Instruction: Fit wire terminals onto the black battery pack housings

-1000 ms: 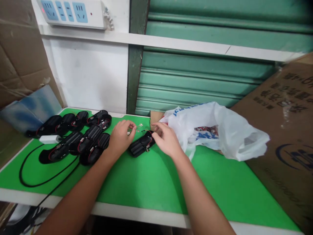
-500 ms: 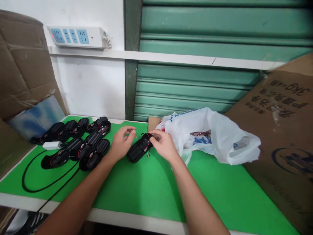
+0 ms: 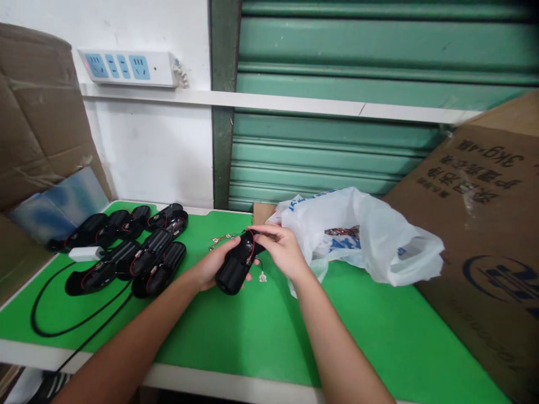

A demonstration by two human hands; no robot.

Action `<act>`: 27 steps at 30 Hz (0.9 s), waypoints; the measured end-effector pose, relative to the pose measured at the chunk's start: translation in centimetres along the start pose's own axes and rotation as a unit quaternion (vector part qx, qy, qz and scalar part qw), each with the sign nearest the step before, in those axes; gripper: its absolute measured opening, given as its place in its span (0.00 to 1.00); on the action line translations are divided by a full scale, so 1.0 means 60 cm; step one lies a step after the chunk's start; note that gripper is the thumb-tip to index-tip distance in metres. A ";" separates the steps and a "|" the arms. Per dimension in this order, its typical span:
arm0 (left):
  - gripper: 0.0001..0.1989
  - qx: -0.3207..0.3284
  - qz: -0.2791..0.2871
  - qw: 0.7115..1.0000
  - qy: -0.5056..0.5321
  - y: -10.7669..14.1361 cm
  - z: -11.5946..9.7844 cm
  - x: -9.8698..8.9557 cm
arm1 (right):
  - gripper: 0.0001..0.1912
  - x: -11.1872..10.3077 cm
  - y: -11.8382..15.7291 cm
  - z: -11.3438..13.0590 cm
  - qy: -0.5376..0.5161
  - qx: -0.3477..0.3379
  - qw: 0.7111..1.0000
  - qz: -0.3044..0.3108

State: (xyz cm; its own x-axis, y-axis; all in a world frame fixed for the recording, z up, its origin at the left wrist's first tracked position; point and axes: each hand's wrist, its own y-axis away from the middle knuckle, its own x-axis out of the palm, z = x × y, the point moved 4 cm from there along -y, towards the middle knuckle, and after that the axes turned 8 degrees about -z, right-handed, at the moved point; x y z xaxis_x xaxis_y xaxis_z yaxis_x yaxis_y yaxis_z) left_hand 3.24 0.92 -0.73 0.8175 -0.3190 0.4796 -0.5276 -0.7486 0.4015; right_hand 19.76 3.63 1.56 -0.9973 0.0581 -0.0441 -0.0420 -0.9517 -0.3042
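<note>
A black plastic housing [image 3: 234, 268] with a rounded, ribbed body and a red wire along its narrow end is tilted up off the green table top. My left hand [image 3: 214, 264] is wrapped round its body from the left, fingertips showing beneath it. At the narrow upper end, my right hand [image 3: 280, 247] has thumb and fingers closed on it; whether they also pinch the wire I cannot tell. A small metal piece [image 3: 263, 277] hangs or lies by a thin dark wire just below the right hand. Several small wired metal parts [image 3: 217, 241] lie behind the left hand.
Several similar black housings [image 3: 151, 249] lie on the left, beside a white adapter [image 3: 86, 254] with a black cable. Right of my hands sits a white plastic bag [image 3: 362, 235] with wired parts inside. Cardboard boxes [image 3: 475, 252] flank the table; a green shutter [image 3: 337, 50] stands behind.
My left hand has gone from hovering open beside the housing to gripping it. The housing is lifted and tilted, and the small metal piece now shows under my right hand.
</note>
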 end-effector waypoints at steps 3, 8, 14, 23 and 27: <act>0.25 -0.006 -0.003 1.000 -0.024 -0.001 -0.003 -0.004 | 0.11 -0.007 -0.002 0.007 -0.024 0.022 0.999 0.019; 0.26 -0.010 0.005 0.999 -0.030 -0.006 -0.003 -0.010 | 0.11 -0.012 -0.002 0.012 -0.024 0.018 0.999 0.041; 0.27 0.061 -0.030 0.998 0.003 -0.004 -0.016 -0.008 | 0.21 -0.004 -0.001 0.005 -0.070 0.042 0.997 0.004; 0.31 0.260 -0.186 0.946 0.051 0.000 -0.046 -0.026 | 0.15 0.015 0.010 0.015 -0.038 0.060 0.995 0.068; 0.32 0.326 -0.213 0.921 0.014 -0.007 -0.042 -0.027 | 0.22 0.033 0.021 0.014 -0.015 0.053 0.998 0.042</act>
State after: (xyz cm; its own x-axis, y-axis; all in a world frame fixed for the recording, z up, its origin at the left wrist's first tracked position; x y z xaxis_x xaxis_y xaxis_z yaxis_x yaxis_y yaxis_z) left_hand 1.56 3.20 0.33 0.9068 0.0938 0.4111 0.0993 -0.9950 0.0080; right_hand 17.68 2.26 1.89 -0.9988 -0.0313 -0.0366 0.0380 -0.9795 -0.1977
